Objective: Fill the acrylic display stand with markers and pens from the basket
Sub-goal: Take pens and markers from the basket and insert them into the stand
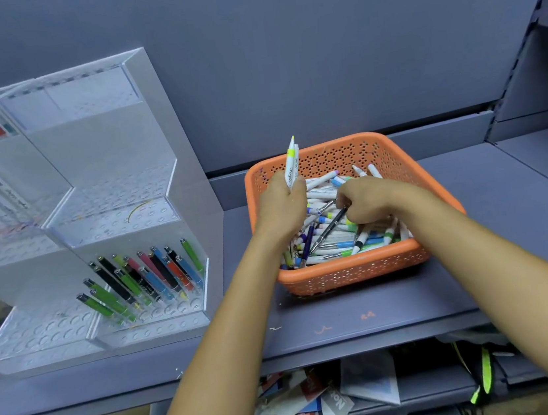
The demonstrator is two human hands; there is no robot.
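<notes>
Orange scribble on the counter (480,268) reads "44". Below it, a grey paper (338,404) shows white capitals "NOK" — the rest is hidden. The upright white marker (292,167) carries cursive print — too blurred to read.

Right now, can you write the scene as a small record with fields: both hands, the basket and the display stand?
orange perforated plastic basket: on grey shelf, full of mixed markers and pens
clear tiered acrylic display stand: left of basket; coloured pens lean in its lowest tier
left hand: grips white markers with yellow bands, upright above the basket
right hand: in the pile, pinches slim dark pen
</notes>
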